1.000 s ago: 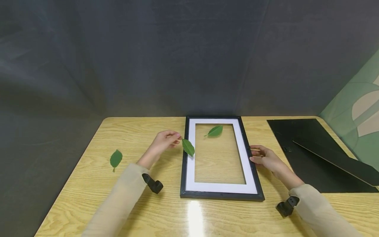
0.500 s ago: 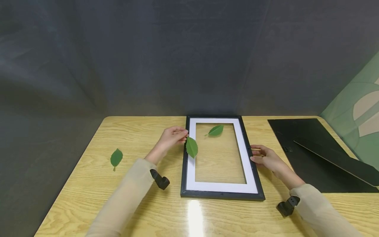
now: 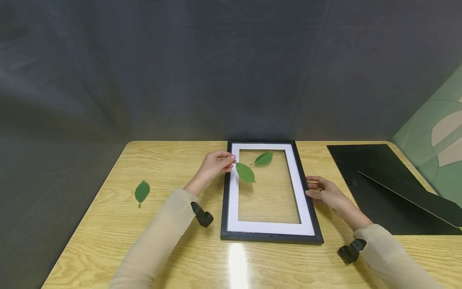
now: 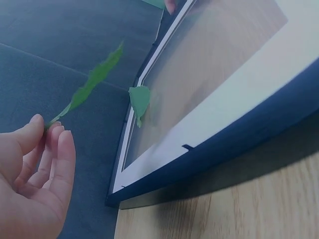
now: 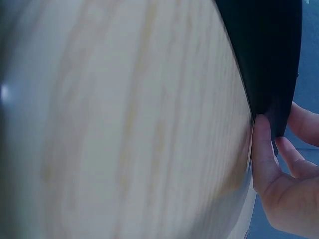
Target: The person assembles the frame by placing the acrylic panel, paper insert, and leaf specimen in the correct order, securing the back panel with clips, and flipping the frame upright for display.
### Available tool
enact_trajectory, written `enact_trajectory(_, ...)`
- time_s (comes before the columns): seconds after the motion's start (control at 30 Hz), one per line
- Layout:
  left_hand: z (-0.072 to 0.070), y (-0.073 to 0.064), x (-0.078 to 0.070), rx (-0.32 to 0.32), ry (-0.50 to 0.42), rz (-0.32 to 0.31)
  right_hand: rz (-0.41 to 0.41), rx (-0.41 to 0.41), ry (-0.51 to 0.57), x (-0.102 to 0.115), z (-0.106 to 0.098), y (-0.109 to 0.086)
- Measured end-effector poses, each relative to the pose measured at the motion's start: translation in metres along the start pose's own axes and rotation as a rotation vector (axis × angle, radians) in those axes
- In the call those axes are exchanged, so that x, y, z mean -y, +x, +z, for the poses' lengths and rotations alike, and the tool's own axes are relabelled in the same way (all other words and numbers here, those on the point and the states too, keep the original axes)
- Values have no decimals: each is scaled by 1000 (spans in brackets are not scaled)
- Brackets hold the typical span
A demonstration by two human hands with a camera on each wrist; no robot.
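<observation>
Over on the counter's (image 3: 90, 249) right lies a black backing board (image 3: 361, 160), its stand (image 3: 408, 192) jutting up; far left, a loose leaf (image 3: 142, 192). Inside the white-matted picture frame (image 3: 272, 237) rests another leaf (image 3: 264, 158). The left hand's (image 3: 215, 162) fingers pinch a serrated leaf (image 3: 245, 172) above it; the right hand's (image 3: 325, 192) grip its edge.

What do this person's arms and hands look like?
The left sleeve and right sleeve are long and beige. The left wrist camera and right wrist camera are small and black. The left hand and right hand are ungloved.
</observation>
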State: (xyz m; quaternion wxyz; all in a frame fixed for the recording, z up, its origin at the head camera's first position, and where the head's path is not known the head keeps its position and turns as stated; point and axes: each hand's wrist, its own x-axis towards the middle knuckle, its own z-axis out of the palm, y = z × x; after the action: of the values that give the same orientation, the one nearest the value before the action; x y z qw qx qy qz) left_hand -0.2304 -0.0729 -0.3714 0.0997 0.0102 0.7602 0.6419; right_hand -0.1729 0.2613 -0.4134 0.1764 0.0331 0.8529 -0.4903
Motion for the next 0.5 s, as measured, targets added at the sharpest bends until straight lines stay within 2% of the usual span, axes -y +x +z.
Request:
enact_trajectory(0.3, 8, 4, 1, -19, -5, 1, -3, -2, -1, -1, 0, 0)
enact_trajectory(0.5, 12, 6, 5, -9, -39, -9, -7, 0, -3, -1, 0, 1)
